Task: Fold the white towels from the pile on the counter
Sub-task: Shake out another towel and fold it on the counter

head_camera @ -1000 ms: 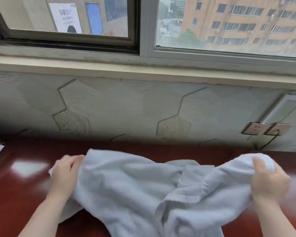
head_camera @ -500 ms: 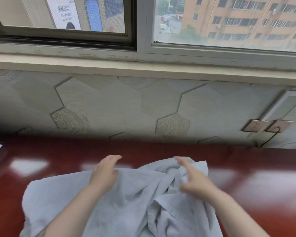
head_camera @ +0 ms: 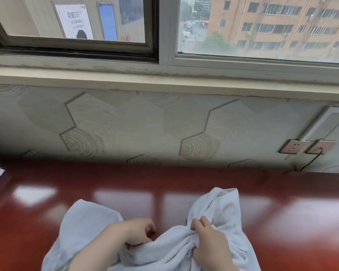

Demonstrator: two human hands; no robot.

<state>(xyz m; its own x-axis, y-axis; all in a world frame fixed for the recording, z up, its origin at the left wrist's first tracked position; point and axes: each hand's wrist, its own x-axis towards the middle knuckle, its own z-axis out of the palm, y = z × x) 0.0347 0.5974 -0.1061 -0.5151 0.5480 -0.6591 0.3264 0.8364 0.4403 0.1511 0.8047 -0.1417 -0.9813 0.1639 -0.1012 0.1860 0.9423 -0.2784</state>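
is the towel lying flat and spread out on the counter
No, the towel is bunched into folds between the left hand and right hand, which both grip it on the counter.

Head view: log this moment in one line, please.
phase: gathering | left hand: grips bunched white terry towel | right hand: pinches towel fold | towel: crumpled, unfolded, on glossy red-brown wooden counter

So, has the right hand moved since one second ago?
Yes. The right hand has come inward, to the left and nearer the person, away from the wall sockets. It now grips the bunched white towel close to the left hand.
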